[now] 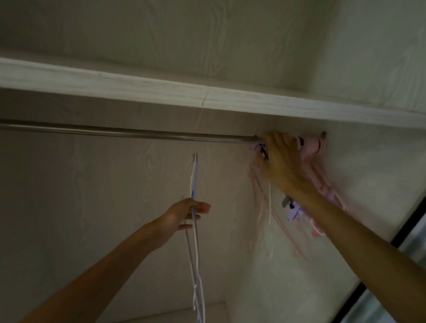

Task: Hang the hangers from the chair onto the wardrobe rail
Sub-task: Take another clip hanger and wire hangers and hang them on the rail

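Right hand (280,158) closed over the pink hangers (312,152) bunched at the right end of the wardrobe rail (124,132); left hand (182,218) pinched on thin pale hangers (194,237) held below the rail. Mid-hanging, probably. Next: lift those hooks over the bare rail.

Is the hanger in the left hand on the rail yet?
Off. The hanger sits below the rail, its hook not touching, held in the left hand.
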`<action>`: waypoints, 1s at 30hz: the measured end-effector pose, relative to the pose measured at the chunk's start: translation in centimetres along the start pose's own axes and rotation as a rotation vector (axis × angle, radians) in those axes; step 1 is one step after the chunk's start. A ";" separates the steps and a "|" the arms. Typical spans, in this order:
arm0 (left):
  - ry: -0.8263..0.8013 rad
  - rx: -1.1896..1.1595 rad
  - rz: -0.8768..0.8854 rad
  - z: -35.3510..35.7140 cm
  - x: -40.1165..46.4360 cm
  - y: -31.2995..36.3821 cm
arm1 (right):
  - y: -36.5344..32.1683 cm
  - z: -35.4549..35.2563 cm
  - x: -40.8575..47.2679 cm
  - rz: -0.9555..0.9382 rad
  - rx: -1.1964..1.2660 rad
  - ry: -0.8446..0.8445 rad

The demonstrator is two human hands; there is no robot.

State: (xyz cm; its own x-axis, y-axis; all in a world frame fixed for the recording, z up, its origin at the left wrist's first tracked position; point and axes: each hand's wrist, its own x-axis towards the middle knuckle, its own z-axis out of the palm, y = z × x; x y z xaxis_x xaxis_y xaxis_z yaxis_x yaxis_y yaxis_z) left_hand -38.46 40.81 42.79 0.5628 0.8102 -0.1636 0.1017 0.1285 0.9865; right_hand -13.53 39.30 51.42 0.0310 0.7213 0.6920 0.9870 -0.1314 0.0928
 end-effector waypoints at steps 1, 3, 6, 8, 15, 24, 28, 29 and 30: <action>-0.008 -0.003 0.014 0.2 0.0 0.0 | -2.4 -0.2 -1.4 0.052 0.179 -0.066; 0.009 -0.010 0.015 1.0 -0.1 0.2 | -7.5 -0.5 -4.5 0.270 0.597 -0.517; 0.028 -0.023 -0.005 2.2 0.1 0.2 | -12.3 -0.2 -7.9 0.482 0.985 -0.908; 0.014 -0.038 -0.012 2.5 -0.1 0.2 | -13.0 -0.3 -9.0 0.598 1.167 -0.849; -0.107 0.033 -0.050 2.4 -0.8 1.3 | -11.5 -1.3 -11.1 0.672 1.491 -0.734; 0.000 -0.016 -0.021 0.6 -1.3 0.5 | -6.8 -3.3 -12.5 0.604 0.936 -0.276; -0.028 0.002 -0.069 0.1 -1.5 0.5 | -3.6 -3.7 -8.1 0.495 0.613 -0.115; -0.030 0.023 -0.076 0.1 -1.7 0.4 | -3.2 -3.6 -6.9 0.485 0.576 -0.130; -0.027 0.057 -0.080 0.1 -1.9 0.4 | -3.0 -3.4 -5.8 0.477 0.528 -0.161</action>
State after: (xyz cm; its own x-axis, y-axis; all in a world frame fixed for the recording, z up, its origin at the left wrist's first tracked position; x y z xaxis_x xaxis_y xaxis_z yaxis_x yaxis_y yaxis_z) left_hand -39.40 39.30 43.45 0.5732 0.7825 -0.2432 0.1933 0.1593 0.9681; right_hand -17.23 33.23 49.52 0.4595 0.7638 0.4533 0.8035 -0.1401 -0.5785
